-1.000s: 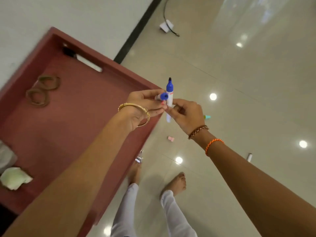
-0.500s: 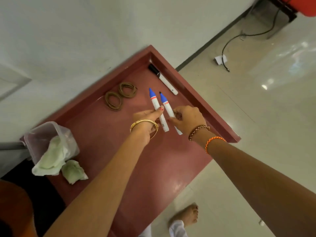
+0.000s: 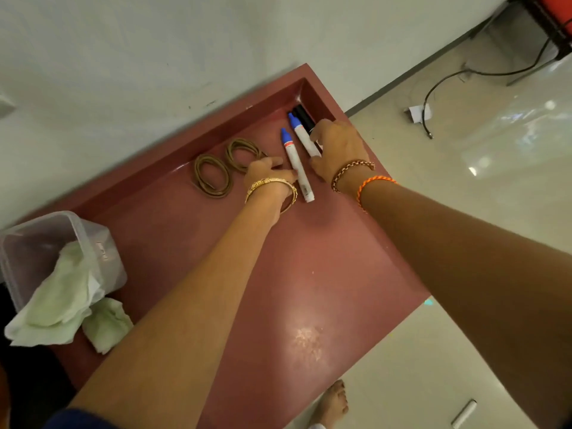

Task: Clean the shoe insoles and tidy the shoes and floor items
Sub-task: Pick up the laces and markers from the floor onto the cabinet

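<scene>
Setting two blue markers down in the red tray, beside a black one.

The left hand [image 3: 268,174] has its fingers curled against the near blue marker [image 3: 296,167], which lies flat on the tray [image 3: 309,274]; whether it is pinching the marker or only steadying it I cannot tell. The right hand [image 3: 335,148] is curled round the lower end of the far blue marker [image 3: 301,136] and lays it beside the black marker [image 3: 305,119] in the tray's far corner. Two coiled bands [image 3: 227,167] lie just left of the left hand. Further off, a clear tub [image 3: 40,243] holding green wipes [image 3: 58,298] sits at the tray's near left. This looks like the tidying step; next, both hands should let go and lift clear without rolling the markers. A small white cylinder [image 3: 463,413] on the floor may be next.
</scene>
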